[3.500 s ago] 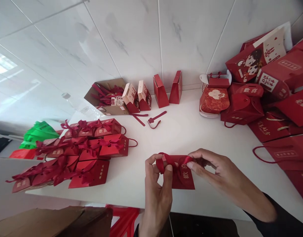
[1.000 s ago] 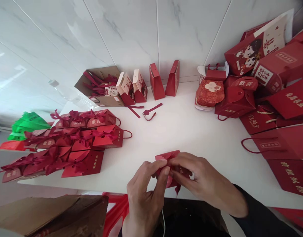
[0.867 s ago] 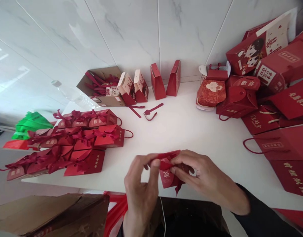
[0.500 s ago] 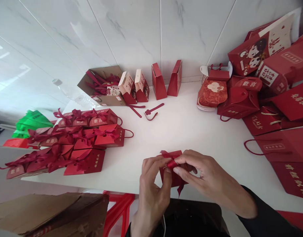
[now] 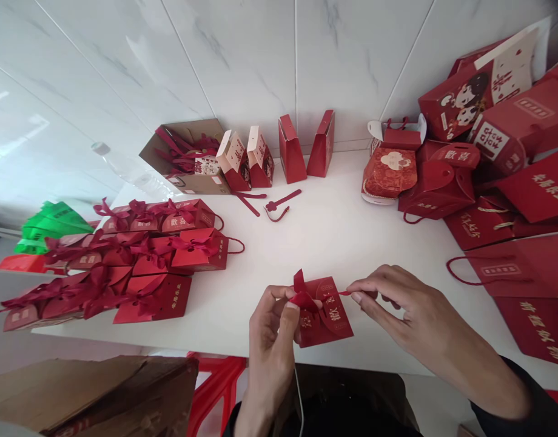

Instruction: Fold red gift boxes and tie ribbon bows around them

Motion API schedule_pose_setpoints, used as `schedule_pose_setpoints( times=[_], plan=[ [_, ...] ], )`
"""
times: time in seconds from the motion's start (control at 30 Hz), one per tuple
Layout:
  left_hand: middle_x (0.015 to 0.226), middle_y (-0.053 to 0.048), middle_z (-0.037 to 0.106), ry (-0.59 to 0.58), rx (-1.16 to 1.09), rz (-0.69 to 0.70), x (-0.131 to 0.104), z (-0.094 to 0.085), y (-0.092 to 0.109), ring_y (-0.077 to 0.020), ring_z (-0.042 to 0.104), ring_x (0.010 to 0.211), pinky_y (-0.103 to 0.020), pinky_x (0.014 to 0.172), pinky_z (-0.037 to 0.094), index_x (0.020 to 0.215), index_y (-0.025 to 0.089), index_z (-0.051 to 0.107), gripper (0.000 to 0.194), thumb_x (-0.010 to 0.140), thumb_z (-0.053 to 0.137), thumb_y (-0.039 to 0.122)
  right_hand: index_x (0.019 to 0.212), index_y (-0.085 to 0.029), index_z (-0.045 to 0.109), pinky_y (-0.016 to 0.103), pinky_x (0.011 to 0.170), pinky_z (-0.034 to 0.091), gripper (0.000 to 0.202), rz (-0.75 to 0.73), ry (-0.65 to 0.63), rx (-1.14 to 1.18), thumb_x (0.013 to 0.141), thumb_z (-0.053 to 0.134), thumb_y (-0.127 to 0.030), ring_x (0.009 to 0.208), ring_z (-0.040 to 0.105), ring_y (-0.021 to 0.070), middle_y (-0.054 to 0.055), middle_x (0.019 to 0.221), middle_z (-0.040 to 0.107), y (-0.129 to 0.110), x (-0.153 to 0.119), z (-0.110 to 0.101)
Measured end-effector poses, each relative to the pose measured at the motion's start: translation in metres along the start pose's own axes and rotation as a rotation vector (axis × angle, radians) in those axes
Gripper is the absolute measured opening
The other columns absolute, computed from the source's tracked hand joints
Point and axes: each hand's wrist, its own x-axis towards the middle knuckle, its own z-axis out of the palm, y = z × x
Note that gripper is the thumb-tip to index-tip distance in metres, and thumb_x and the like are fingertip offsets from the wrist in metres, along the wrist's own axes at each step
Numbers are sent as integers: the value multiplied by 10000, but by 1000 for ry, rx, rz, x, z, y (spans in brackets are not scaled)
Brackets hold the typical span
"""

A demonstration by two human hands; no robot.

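At the lower centre of the frame, a small red box (image 5: 341, 328) is set on the white bench (image 5: 374, 243), close to its near edge, with a red ribbon (image 5: 302, 300) across its top. The ribbon's loop is pinched between thumb and forefinger of the left hand (image 5: 273, 334), at the box's left side; whether the box is also steadied by the other fingers cannot be told. One thin end of the ribbon is gripped by the thumb and forefinger of the right hand (image 5: 413, 318), and is stretched in a straight line toward the right. A second end is left standing upright above the loop.

The step in hand is judged to be the tightening of a bow, as similar bows are seen on the bow-topped boxes (image 5: 176, 300) grouped at the left of the frame. For the next move, an even pull on the end is called for while the loop is kept pinched, so that the knot is not slipped; the loops and tails may then need to be evened out.
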Motion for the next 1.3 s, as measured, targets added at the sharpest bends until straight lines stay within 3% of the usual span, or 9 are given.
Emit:
schedule_pose_setpoints(
  times=[0.1,0.4,0.5,0.6,0.73,0.87,1.0,1.1,1.3],
  plan=[
    [733,-6,704,-40,-73,-37,4,1,0,-110,494,562,-263,618,444,903,211,538,168,986,578,352,1014,-288,702,248,578,530,142,1,-52,66,1011,574,-228,745,679,146,-8,883,715,-6,2,-1],
    [797,21,628,-168,-130,-90,15,5,-8,-113,571,654,-269,690,453,1067,220,540,161,1035,487,368,1027,-286,662,237,774,529,82,-93,-147,195,1028,602,-230,859,671,113,-33,946,696,-26,10,-3],
    [821,21,596,-217,-59,-40,15,6,-6,-117,555,726,-260,734,460,1108,212,575,144,1010,534,310,1003,-283,652,202,719,536,74,-58,-128,218,1002,626,-214,791,671,94,-50,921,705,-32,14,-1],
    [763,7,586,-197,68,13,16,8,-4,-121,534,689,-256,690,467,983,179,627,227,1028,532,380,1109,-286,654,176,716,559,147,-29,-90,223,999,599,-205,805,702,84,-42,993,743,-34,18,3],
    [807,-26,645,-181,67,20,18,11,-3,-113,551,611,-259,619,483,929,167,648,311,1028,521,434,1123,-281,688,204,768,577,192,-24,-83,190,1020,536,-225,924,733,109,-20,1044,766,-29,21,5],
    [731,-7,616,-204,119,-3,20,12,-1,-103,515,570,-237,571,441,916,171,668,300,1022,531,415,1029,-283,694,212,676,566,127,86,-75,185,1003,572,-257,778,719,109,-37,937,758,-28,20,5],
    [780,-14,630,-260,218,9,20,13,2,-121,534,683,-242,673,462,940,182,696,260,1024,537,370,965,-293,670,213,616,532,95,112,-64,210,1006,586,-279,675,649,103,-58,856,708,-31,21,6],
    [889,-24,677,-311,251,8,19,13,3,-137,569,773,-255,736,468,1048,190,704,207,996,603,363,956,-283,663,245,715,548,105,37,-27,198,1015,577,-295,805,665,131,-28,912,700,-31,22,6],
    [888,-32,674,-268,144,-13,20,14,-3,-146,559,807,-264,746,446,960,171,692,234,995,608,387,1016,-276,671,298,730,571,89,102,-105,186,1013,583,-291,791,689,156,-10,930,734,-24,20,8]
  ],
)
